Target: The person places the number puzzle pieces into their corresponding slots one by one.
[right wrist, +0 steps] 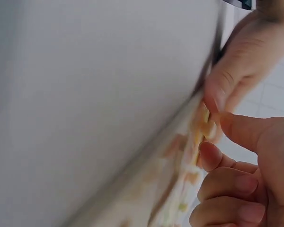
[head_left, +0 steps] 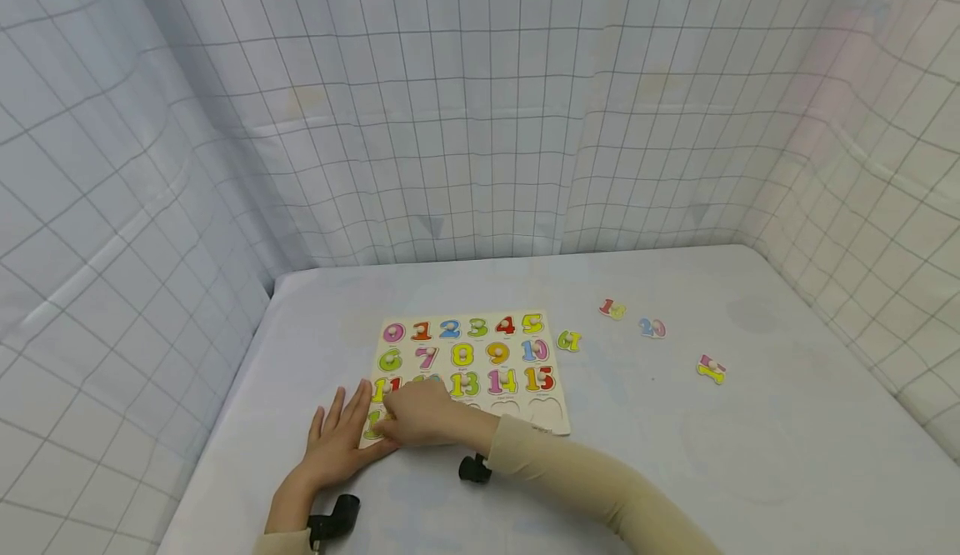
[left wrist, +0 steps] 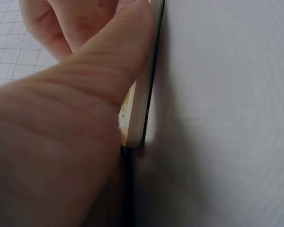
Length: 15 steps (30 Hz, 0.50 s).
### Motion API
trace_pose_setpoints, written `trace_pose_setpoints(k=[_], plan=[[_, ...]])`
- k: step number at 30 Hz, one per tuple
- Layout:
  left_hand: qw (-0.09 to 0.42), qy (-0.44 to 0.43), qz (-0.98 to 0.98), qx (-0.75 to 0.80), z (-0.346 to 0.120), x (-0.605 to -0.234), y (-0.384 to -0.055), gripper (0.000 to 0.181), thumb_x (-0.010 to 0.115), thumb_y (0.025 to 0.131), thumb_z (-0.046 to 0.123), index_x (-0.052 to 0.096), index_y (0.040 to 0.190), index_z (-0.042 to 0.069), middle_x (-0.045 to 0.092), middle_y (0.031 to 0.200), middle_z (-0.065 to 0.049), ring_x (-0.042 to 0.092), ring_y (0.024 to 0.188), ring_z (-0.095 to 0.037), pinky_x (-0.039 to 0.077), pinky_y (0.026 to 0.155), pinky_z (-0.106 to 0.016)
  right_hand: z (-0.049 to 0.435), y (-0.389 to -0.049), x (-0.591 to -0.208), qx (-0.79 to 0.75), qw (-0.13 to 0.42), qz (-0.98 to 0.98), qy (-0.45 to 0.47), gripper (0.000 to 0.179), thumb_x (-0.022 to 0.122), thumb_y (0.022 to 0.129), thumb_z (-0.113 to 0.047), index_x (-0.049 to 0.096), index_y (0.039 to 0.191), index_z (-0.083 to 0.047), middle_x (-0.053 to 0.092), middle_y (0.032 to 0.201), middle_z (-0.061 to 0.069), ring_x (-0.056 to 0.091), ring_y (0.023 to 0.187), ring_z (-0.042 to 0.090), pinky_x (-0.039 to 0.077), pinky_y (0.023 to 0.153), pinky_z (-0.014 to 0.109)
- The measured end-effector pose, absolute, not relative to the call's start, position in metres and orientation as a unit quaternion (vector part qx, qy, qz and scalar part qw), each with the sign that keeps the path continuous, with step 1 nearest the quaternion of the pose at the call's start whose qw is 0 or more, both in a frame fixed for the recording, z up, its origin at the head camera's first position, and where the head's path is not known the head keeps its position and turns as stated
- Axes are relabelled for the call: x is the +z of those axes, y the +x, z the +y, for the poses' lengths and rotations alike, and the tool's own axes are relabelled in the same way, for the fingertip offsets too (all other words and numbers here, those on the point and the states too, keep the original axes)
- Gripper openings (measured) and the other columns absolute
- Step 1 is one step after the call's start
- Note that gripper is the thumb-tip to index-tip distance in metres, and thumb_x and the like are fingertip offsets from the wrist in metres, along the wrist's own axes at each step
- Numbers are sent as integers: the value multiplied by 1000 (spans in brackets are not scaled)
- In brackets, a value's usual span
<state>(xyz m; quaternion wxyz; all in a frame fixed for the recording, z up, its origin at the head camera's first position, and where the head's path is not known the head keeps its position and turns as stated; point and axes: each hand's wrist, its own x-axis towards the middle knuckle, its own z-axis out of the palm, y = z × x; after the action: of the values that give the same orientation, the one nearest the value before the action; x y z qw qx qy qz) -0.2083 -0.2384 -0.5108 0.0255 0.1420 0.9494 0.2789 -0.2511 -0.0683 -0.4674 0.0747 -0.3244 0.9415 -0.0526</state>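
Observation:
A wooden number puzzle board (head_left: 480, 353) lies on the table, most of its upper recesses filled with coloured number pieces. My left hand (head_left: 337, 447) rests at its left side with fingers spread and thumb along the near-left corner; the left wrist view shows the thumb against the board's edge (left wrist: 141, 109). The right hand (head_left: 423, 412) reaches across the lower row and pinches a green and yellow number piece (head_left: 373, 424) in the bottom-left corner. In the right wrist view, thumb and index finger come together at this piece (right wrist: 206, 128); its digits are partly hidden.
Off the board's right side lie a green and yellow piece (head_left: 569, 341), a red and yellow piece (head_left: 612, 309), a blue and pink 20 piece (head_left: 652, 327) and a purple and yellow piece (head_left: 711, 369). Gridded white curtains (head_left: 480, 138) stand behind and beside the table.

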Motion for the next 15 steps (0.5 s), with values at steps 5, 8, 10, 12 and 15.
trace_pose_setpoints(k=[5,8,10,12,15], plan=[[58,119,956,262,-237,-505,-210,104,62,81,61,14,151,0,10,156,-19,-6,140,-41,-13,105,-58,-27,-267,-456,-100,55,940,-323,38,52,93,-52,51,71,-21,46,57,-10,42,51,6,30,50,24],[66,114,958,255,-236,-504,-211,105,62,81,61,13,151,0,8,156,-19,-7,140,-41,-13,105,-58,13,-278,-450,-133,42,944,-299,34,54,93,-49,52,73,-21,46,55,-10,41,50,6,28,47,23],[69,111,959,252,-236,-504,-212,105,62,81,62,12,151,1,8,156,-19,-7,140,-41,-13,105,-58,44,-285,-448,-145,35,951,-271,32,56,93,-48,54,74,-21,46,54,-9,41,49,8,27,46,23],[72,109,958,253,-235,-505,-212,106,62,80,63,12,151,1,8,156,-19,-8,140,-41,-13,105,-57,78,-290,-448,-148,28,960,-237,31,57,93,-46,54,75,-20,46,53,-7,41,49,9,28,45,24],[72,108,959,253,-236,-507,-212,108,61,80,64,11,151,1,8,156,-19,-8,140,-41,-14,105,-57,133,-298,-452,-140,26,974,-174,32,57,93,-46,54,76,-18,46,55,-5,43,50,11,30,46,24]])
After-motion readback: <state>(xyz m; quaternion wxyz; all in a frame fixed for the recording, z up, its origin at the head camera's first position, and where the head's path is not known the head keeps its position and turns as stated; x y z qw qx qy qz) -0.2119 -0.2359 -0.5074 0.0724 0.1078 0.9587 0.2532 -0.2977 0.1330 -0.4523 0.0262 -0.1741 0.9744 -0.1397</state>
